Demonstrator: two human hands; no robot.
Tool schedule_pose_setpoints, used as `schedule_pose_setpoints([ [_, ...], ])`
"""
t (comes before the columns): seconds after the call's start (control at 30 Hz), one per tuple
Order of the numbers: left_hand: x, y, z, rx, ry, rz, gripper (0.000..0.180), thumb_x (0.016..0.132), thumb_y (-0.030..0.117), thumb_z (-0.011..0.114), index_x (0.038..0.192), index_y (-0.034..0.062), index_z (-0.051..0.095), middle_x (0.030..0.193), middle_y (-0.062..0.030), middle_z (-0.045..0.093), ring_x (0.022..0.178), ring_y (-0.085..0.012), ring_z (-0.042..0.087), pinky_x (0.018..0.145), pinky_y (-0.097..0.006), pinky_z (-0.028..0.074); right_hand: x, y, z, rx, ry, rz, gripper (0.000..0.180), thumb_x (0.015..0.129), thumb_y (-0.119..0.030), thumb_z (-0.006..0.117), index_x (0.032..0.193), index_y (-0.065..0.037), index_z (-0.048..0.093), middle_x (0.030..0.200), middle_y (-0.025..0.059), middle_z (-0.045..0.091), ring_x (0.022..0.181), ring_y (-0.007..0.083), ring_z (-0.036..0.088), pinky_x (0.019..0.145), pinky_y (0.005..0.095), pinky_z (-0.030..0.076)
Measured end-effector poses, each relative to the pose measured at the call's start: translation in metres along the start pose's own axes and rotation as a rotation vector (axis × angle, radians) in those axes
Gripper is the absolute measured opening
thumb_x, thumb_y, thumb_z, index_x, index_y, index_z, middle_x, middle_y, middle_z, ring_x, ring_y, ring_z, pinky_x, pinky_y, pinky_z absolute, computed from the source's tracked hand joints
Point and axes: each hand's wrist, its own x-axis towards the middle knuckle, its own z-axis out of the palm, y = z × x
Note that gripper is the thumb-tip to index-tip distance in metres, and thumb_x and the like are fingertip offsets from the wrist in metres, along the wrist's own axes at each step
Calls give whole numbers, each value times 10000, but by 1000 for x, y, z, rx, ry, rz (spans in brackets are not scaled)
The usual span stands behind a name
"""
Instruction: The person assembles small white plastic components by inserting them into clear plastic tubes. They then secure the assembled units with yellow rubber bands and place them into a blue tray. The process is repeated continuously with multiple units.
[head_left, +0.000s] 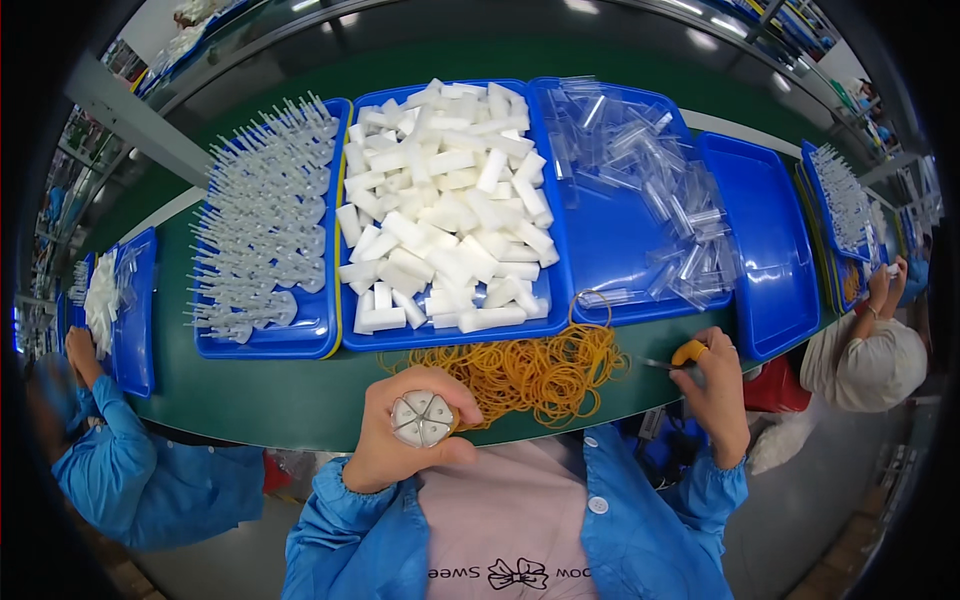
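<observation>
My left hand (405, 425) is closed round a bundle (422, 418) with a round whitish end split into several wedge-shaped parts. A bit of orange shows beside the bundle, between my fingers. My right hand (715, 390) is held off to the right, bent into a pinch, with an orange finger cot (688, 352) on one finger. A thin grey strip (655, 364) sticks out from its fingertips; its kind is too small to tell. Between my hands, a tangled heap of orange rubber bands (530, 375) lies on the green table (290, 395), against the trays.
Blue trays line the table: one with whitish stemmed plastic parts (265, 220), one with white foam blocks (440, 215), one with clear plastic tubes (685, 215). Another blue tray (770, 250) stands at the right. People in work clothes sit on both sides.
</observation>
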Motion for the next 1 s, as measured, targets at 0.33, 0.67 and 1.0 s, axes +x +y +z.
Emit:
schedule_pose_setpoints([
  [0.33,3,4,19,181,115,-140,472,630,44,832,1032,17,586,801,-57,622,721,-87,558,651,-212,441,-8,-14,-6,270,161,126,244,740,55,620,981,38,587,655,38,523,587,110,528,556,239,413],
  [0.67,-1,-2,15,237,120,-68,498,648,37,822,1078,35,570,836,-27,589,744,-69,541,652,-203,437,13,-33,21,180,224,-34,210,899,-141,535,824,39,614,740,80,574,633,129,549,573,275,395],
  [1.0,2,1,17,320,27,-101,507,689,76,795,1132,41,551,900,-26,593,837,-84,561,740,-222,459,17,-113,13,1251,174,15,404,948,-348,472,855,34,562,688,100,566,541,138,530,484,254,432],
])
